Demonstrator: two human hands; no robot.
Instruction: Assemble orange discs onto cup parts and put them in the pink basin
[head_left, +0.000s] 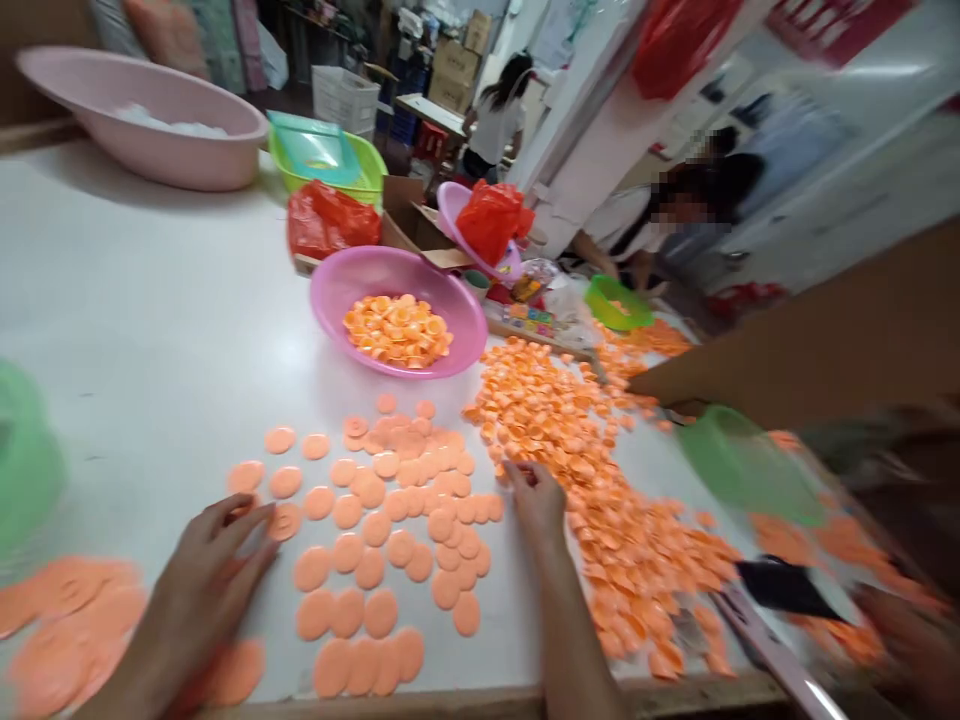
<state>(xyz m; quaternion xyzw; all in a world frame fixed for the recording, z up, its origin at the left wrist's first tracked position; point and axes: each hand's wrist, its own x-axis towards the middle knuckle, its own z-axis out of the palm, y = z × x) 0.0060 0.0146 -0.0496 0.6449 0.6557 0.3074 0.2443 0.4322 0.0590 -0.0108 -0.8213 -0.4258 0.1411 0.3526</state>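
Observation:
My left hand (214, 565) is at the left of the loose rows of flat orange discs (349, 553). Its fingers are curled, with thumb and forefinger at the edge of one orange disc (285, 521) that has a ring mark. At the left edge of a heap of small orange cup-shaped caps (544, 410), my right hand (536, 500) has its fingertips pinched together on a cap, partly hidden by the fingers. More large orange discs (75, 630) lie overlapped beside my left forearm.
A pink bowl (330, 290) of caps stands behind the discs. Green baskets (22, 460) flank the table, and a large pink basin (180, 150) is at the far left. At right are a cardboard sheet (825, 320), a pink-handled tool (772, 650) and another person's hand (900, 630).

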